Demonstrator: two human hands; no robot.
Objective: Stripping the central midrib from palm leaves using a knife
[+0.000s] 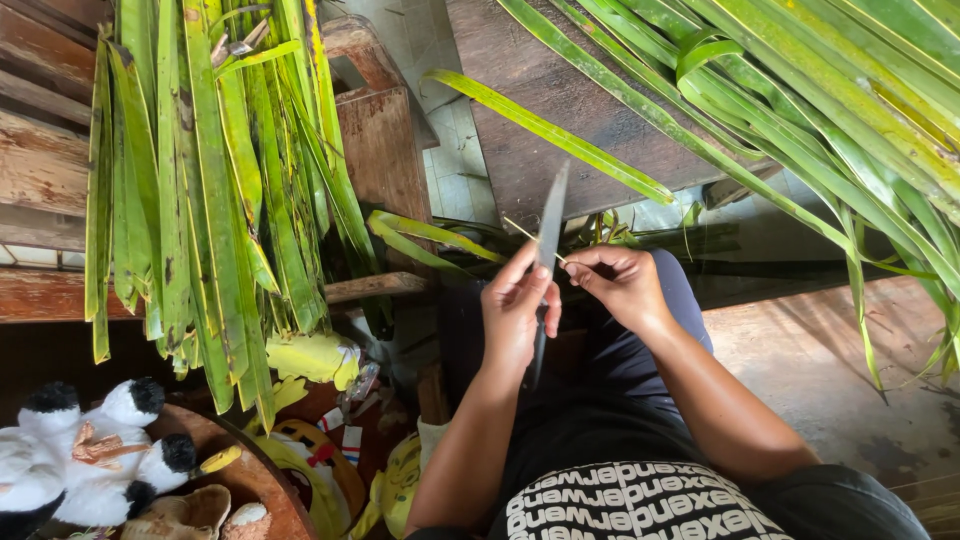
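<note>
Green, flat strips of palm leaf hang in a trimmed bundle over the worn wooden bench at left. The left hand is closed around a long dark knife, blade up. The right hand pinches a thin pale midrib against the blade. Uncut glossy fronds fan out at right, seemingly untouched.

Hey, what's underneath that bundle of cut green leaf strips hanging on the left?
The long green leaf strips drape over a worn wooden bench, hiding its middle. Below their tips lie a crumpled yellow plastic bag and a black-and-white plush toy. Anything behind the strips is covered.
</note>
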